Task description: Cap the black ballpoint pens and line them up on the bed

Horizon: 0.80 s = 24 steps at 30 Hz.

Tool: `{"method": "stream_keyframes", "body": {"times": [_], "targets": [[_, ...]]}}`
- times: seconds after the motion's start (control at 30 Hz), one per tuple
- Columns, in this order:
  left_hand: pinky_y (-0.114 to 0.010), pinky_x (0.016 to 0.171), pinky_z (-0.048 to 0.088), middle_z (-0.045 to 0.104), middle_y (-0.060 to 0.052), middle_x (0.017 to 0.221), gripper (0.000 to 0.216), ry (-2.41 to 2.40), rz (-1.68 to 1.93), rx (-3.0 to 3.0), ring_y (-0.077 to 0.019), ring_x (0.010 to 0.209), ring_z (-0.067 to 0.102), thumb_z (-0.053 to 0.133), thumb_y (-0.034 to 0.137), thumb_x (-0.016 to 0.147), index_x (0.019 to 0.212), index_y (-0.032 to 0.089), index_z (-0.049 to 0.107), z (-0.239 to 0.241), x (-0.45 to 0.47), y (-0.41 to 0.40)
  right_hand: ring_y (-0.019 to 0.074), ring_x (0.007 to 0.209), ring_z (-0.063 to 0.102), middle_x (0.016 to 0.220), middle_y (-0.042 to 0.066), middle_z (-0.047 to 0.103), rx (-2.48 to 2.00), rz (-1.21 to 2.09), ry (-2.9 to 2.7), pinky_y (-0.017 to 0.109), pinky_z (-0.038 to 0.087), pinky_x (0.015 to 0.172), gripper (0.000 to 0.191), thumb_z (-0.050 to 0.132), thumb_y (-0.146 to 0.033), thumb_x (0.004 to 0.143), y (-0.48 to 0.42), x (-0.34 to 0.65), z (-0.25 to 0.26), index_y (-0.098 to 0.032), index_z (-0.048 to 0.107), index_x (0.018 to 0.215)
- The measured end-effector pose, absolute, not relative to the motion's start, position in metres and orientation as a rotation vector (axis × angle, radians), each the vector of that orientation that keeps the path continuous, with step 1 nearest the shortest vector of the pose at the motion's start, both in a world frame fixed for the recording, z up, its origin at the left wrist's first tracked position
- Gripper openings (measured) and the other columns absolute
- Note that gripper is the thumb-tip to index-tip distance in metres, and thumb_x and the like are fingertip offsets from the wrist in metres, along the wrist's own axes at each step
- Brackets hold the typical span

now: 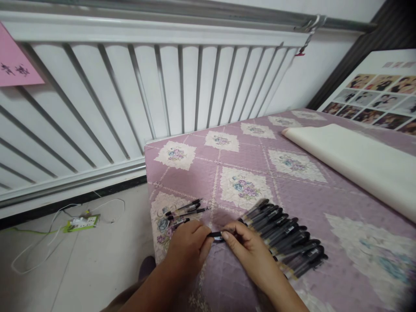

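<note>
Between my two hands is a pen (216, 235) with a dark cap section and a bit of clip showing; the fingers hide the rest of it. My left hand (191, 242) is closed on its left end, and my right hand (244, 248) pinches its right end. Just beyond the left hand lie several loose pens (188, 209), some with bare tips. Beside the right hand is a slanted row of several black-capped pens (286, 236) with clear barrels, lying close together and partly hidden by that hand.
A purple floral quilted cloth (201, 173) covers the table. Folded cream material (354, 160) and a photo board (373, 99) lie to the right. Behind stands a white radiator (188, 86) with a pink paper (17, 60). A power strip (81, 223) with cables sits on the floor.
</note>
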State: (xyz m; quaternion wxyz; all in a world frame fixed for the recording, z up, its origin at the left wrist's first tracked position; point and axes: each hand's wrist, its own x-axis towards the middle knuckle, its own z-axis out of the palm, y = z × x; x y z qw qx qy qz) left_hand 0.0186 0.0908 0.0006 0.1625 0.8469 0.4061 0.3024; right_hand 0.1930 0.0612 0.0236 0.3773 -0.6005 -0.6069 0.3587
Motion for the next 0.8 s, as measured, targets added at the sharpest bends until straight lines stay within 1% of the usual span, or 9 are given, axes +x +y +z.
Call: {"method": "stream_keyframes", "body": {"times": [0.23,0.4,0.57,0.7,0.8], "targets": [[-0.03,0.068,0.044,0.059,-0.004,0.078,0.011,1.148,0.871,2.413,-0.0184,0.075,0.055,0.051,0.018,0.083,0.088,0.02,0.061,-0.002,0.0172,0.0919,0.0163,0.074,0.059,0.077,0.0,0.063,-1.483,1.033,-1.494,0.026,0.045,0.068,0.012,0.053,-0.029,0.082,0.0609,0.1922,0.0231,-0.02,0.06,0.086],[-0.03,0.068,0.044,0.059,-0.004,0.079,0.011,1.128,0.919,2.413,-0.0182,0.075,0.055,0.052,0.018,0.082,0.088,0.02,0.061,-0.0027,0.0164,0.0931,0.0162,0.075,0.058,0.081,0.0,0.062,-1.482,1.054,-1.392,0.025,0.045,0.067,0.023,0.057,-0.027,0.078,0.0615,0.1918,0.0184,-0.021,0.057,0.1],[-0.031,0.069,0.044,0.06,-0.004,0.082,0.009,1.121,0.968,2.401,-0.0193,0.077,0.055,0.053,0.018,0.082,0.087,0.02,0.06,-0.0038,0.0163,0.093,0.016,0.072,0.056,0.076,0.0,0.061,-1.503,1.087,-1.445,0.025,0.043,0.066,0.013,0.055,-0.031,0.08,0.0608,0.1922,0.0197,-0.02,0.059,0.086],[-0.033,0.071,0.044,0.061,-0.005,0.084,0.008,1.139,0.996,2.39,-0.0204,0.08,0.055,0.054,0.016,0.081,0.087,0.019,0.059,-0.0047,0.0168,0.0926,0.0154,0.071,0.054,0.076,-0.001,0.06,-1.494,1.062,-1.486,0.025,0.042,0.065,0.012,0.053,-0.03,0.083,0.0603,0.1927,0.0191,-0.021,0.059,0.088],[-0.033,0.071,0.044,0.061,-0.004,0.084,0.007,1.155,0.998,2.39,-0.0204,0.08,0.055,0.055,0.015,0.08,0.085,0.019,0.058,-0.0049,0.0172,0.0925,0.015,0.068,0.053,0.073,-0.001,0.058,-1.507,1.035,-1.525,0.024,0.041,0.062,0.013,0.052,-0.031,0.084,0.0602,0.1926,0.0192,-0.021,0.058,0.085]]}}
